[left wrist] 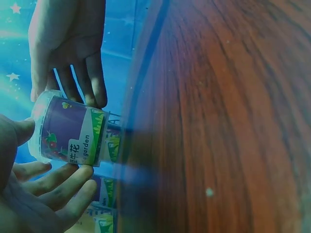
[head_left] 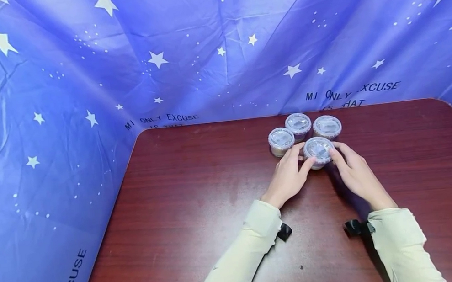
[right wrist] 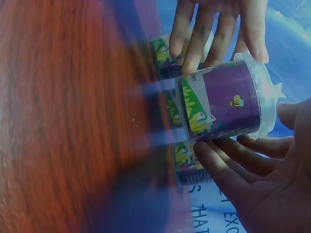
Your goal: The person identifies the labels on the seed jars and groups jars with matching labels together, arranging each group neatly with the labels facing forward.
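Note:
A small round plastic tub with a clear lid is held between both hands near the back of the table. My left hand grips its left side, thumb at the lid's rim and fingers along the wall. From the other side my right hand holds it in the same way. The wrist views show the tub's purple, white and green label, with a small bee printed on it. Its base is close over the table. The palms stay away from the wall.
Behind the held tub stand three similar lidded tubs: one at the left, one at the back and one at the right. They stand near the back edge of the dark red wooden table. A blue star-patterned curtain hangs behind it.

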The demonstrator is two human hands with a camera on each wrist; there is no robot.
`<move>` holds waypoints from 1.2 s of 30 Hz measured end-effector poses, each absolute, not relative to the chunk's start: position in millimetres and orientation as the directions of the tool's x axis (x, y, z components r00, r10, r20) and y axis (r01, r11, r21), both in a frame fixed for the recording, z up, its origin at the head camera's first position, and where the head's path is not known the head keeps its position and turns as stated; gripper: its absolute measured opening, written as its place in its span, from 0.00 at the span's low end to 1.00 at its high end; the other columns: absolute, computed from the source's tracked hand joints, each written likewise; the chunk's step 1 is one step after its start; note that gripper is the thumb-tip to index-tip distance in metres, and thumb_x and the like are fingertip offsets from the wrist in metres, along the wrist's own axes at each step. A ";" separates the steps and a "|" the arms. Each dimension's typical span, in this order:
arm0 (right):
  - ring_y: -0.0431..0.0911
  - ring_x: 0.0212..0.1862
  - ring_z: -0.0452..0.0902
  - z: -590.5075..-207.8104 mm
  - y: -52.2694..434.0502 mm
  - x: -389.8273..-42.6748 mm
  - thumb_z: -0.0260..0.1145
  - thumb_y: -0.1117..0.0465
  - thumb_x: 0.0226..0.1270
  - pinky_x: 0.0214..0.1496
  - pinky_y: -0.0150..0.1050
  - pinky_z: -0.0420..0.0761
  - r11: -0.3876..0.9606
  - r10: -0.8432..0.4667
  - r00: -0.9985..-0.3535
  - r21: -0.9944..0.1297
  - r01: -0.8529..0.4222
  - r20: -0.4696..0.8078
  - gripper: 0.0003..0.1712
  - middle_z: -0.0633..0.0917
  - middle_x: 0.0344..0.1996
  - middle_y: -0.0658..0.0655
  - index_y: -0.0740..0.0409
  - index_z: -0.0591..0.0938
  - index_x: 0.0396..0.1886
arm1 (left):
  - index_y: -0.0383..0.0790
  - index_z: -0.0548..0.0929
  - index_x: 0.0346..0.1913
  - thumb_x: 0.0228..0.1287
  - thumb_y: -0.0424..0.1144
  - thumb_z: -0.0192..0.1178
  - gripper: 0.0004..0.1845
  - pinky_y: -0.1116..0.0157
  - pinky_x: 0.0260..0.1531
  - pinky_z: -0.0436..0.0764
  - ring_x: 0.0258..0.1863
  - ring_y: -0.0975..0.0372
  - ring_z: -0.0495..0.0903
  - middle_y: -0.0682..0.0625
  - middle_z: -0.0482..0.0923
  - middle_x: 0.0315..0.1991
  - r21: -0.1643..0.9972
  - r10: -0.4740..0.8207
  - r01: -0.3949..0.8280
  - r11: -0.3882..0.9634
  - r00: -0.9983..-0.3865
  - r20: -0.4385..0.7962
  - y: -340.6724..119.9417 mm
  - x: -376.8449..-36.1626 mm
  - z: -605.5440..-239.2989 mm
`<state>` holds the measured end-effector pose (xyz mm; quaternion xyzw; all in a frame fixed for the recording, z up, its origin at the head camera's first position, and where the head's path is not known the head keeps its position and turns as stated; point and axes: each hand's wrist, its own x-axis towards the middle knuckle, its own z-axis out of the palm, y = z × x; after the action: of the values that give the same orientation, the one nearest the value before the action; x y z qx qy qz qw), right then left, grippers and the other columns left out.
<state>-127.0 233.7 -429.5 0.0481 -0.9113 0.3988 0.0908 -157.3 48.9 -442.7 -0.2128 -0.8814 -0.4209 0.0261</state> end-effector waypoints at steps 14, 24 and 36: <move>0.31 0.42 0.75 -421.9 220.9 -123.3 0.48 0.50 0.81 0.48 0.27 0.69 0.638 -0.037 -0.980 -0.750 -0.173 0.195 0.25 0.83 0.49 0.66 0.59 0.73 0.67 | 0.48 0.69 0.70 0.75 0.53 0.52 0.25 0.72 0.54 0.77 0.52 0.68 0.80 0.52 0.77 0.61 0.740 0.341 0.398 0.543 -0.909 0.239 30.0 -154.0 -438.6; 0.46 0.44 0.81 -414.5 213.0 -120.5 0.47 0.51 0.82 0.48 0.22 0.70 0.621 -0.074 -0.979 -0.759 -0.194 0.190 0.25 0.83 0.51 0.65 0.61 0.73 0.67 | 0.46 0.70 0.69 0.74 0.53 0.54 0.26 0.75 0.50 0.78 0.49 0.65 0.82 0.50 0.79 0.56 0.781 0.343 0.385 0.491 -0.910 0.234 17.2 -152.0 -435.2; 0.39 0.43 0.80 -411.0 199.8 -119.6 0.53 0.52 0.79 0.45 0.19 0.72 0.581 -0.123 -0.977 -0.785 -0.214 0.175 0.22 0.85 0.45 0.60 0.59 0.75 0.64 | 0.43 0.73 0.66 0.74 0.51 0.55 0.24 0.71 0.48 0.81 0.42 0.67 0.82 0.51 0.81 0.48 0.817 0.308 0.366 0.445 -0.920 0.244 -2.5 -146.5 -430.7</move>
<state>-119.6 199.8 -411.0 0.0951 -0.8876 0.4478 0.0508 -146.5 -2.5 -430.7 -0.1984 -0.8496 -0.4879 0.0297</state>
